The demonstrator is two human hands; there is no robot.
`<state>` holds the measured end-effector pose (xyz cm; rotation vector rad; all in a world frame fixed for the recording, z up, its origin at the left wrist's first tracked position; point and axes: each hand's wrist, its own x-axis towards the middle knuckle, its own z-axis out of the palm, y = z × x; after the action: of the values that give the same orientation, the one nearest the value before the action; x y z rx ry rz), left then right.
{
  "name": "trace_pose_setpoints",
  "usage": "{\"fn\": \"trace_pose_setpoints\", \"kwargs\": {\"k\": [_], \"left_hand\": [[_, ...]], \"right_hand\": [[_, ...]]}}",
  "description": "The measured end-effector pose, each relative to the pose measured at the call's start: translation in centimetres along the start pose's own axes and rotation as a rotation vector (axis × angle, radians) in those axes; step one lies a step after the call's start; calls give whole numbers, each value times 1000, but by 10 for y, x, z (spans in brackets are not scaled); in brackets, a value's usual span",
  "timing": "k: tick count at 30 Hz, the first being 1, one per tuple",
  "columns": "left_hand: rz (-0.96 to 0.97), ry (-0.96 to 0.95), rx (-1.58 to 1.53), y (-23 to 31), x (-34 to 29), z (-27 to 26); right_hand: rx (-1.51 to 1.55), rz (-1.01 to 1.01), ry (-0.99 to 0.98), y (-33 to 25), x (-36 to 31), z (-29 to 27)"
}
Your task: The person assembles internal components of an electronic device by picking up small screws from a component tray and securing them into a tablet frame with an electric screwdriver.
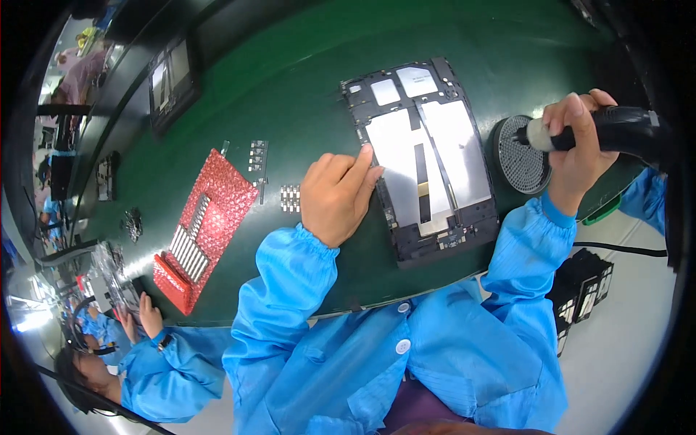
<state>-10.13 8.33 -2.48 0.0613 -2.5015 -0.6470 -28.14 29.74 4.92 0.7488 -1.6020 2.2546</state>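
An opened tablet frame (424, 156), black with silvery plates inside, lies on the green mat (290, 87). My left hand (337, 194) rests on its left edge, fingers curled, fingertips touching the frame. My right hand (576, 148) grips a black electric screwdriver (616, 130), whose tip hangs over a round black screw tray (518, 156) just right of the tablet. Both arms wear blue sleeves.
Red bubble wrap (210, 225) with several small metal strips lies to the left. Small part strips (257, 156) sit near it. Another tablet (170, 80) lies at the far left. A co-worker in blue (152, 362) sits lower left. Black boxes (583, 286) stand on the floor.
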Motion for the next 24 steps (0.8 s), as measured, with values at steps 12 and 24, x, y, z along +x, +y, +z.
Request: {"fn": "trace_pose_setpoints", "kwargs": {"k": [12,24], "left_hand": [[49,48,93,-1,14,13],[13,25,65,-3,11,11]], "right_hand": [[118,123,-503,9,-12,141],[63,174,-474,40,-16,151]]}}
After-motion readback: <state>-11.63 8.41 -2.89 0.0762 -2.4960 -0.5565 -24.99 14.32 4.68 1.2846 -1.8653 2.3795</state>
